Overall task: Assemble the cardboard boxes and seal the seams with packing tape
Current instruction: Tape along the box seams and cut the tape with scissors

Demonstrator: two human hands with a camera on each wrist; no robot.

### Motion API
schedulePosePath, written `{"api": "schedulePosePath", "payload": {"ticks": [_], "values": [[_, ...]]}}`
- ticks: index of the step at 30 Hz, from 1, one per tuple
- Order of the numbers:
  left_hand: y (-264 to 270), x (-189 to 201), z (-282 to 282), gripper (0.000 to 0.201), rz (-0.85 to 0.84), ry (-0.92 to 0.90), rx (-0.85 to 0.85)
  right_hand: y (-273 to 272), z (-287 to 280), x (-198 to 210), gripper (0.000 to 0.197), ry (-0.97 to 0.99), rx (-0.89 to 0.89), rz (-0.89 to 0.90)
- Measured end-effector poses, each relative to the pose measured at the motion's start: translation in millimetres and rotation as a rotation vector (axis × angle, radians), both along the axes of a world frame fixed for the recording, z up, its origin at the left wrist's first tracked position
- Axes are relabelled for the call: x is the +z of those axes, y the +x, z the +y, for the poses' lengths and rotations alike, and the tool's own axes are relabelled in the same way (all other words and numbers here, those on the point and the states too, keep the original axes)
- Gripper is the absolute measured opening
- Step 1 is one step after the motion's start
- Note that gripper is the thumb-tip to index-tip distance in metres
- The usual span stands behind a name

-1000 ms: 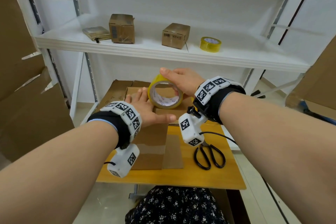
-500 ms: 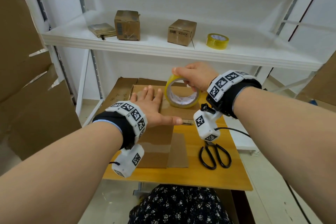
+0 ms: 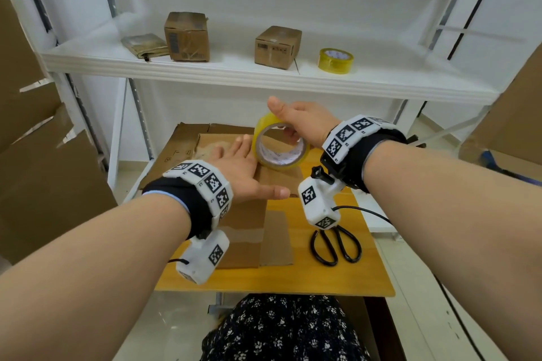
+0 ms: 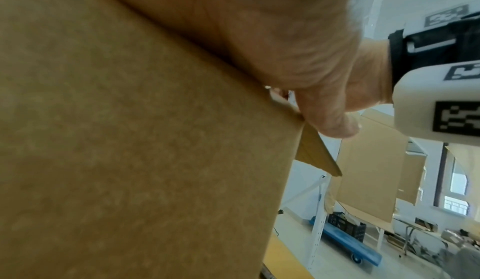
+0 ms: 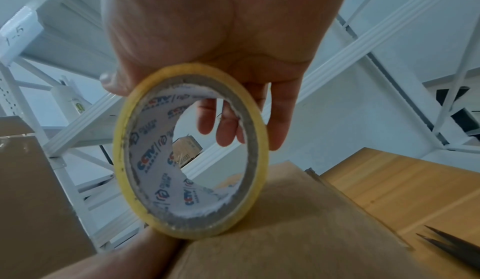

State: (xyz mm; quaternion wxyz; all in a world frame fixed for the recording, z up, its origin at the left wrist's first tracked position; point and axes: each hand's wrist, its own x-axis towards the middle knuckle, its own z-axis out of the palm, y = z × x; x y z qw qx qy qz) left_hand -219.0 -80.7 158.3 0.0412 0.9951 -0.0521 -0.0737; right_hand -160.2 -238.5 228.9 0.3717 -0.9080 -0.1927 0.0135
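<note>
- A person's right hand [image 3: 305, 123] pinches a yellow tape roll [image 3: 280, 146], thumb on the outer rim and fingers behind it and through the core, holding it on edge just above the cardboard box [image 3: 240, 214] on the wooden worktop [image 3: 366, 272].
- The left hand [image 3: 234, 173] lies flat on the box top, fingers spread and straight, thumb out along the near edge; the wrist view shows the palm pressing the board.
- Judged risk: if the left hand eases off while tape is pulled, the flaps could spring apart and the strip land crooked or off the seam. The free tape end is not visible, so it may fold back and stick to itself.
- Scissors [image 3: 335, 246] lie closed on the worktop, right of the box, near the right wrist; a careless sweep could knock them off.
- Against the frame a second earlier, the roll has moved right and lifted, away from the left fingertips; the left hand has stayed put.
- A spare roll [image 3: 335, 61] sits on the shelf [image 3: 234, 73].
</note>
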Motion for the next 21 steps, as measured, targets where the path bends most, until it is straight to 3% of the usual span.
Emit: {"api": "schedulePosePath", "payload": {"ticks": [3, 10, 15, 21], "values": [[1.1, 0.2, -0.8, 0.138, 0.001, -0.026, 0.091, -2.1, 4.2, 1.9, 0.080, 0.066, -0.029, 0.094], [-2.3, 4.9, -15.4, 0.139, -0.004, -0.116, 0.508, -5.3, 7.5, -2.3, 0.067, 0.060, -0.170, 0.154], [2.5, 8.8, -14.6, 0.139, -0.008, -0.167, 0.542, -4.2, 8.1, -8.7, 0.060, -0.011, -0.107, 0.203], [-3.1, 10.5, -16.2, 0.139, -0.066, -0.213, 0.516, 0.3, -9.6, -27.5, 0.044, 0.112, -0.217, 0.311]]}}
